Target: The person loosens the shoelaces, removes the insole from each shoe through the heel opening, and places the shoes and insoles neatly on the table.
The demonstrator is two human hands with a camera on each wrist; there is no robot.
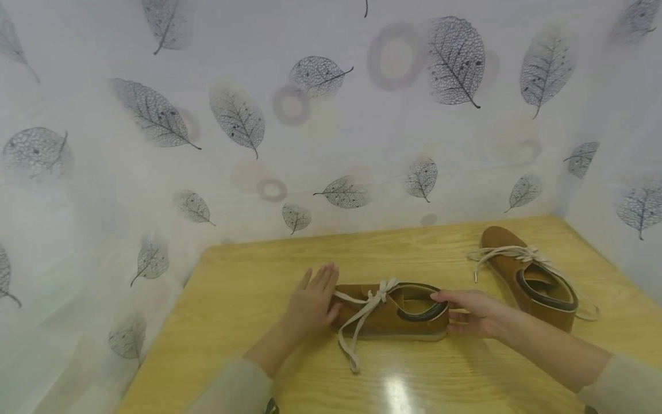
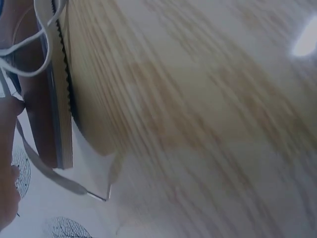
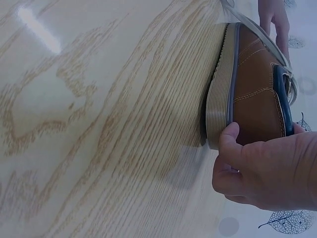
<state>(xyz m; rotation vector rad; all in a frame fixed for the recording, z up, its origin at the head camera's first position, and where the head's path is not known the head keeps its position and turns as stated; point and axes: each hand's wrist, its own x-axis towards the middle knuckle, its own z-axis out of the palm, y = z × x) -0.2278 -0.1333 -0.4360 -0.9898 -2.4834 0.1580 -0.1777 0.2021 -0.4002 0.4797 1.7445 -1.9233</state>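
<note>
A brown shoe with a dark collar and a pale sole lies sole down on the table, toe to the left, in the head view. Its cream lace is tied over the tongue, with a loop hanging down the near side. My left hand touches the toe with its fingers straight; only part of it shows in the left wrist view. At the heel, my right hand grips the shoe, one finger over the collar and others low on the back. The right wrist view shows fingertips against the heel by the sole.
A second brown shoe stands at the back right, its toe pointing away, with loose laces on both sides. The wood-grain table meets a leaf-patterned sheet at the back and sides.
</note>
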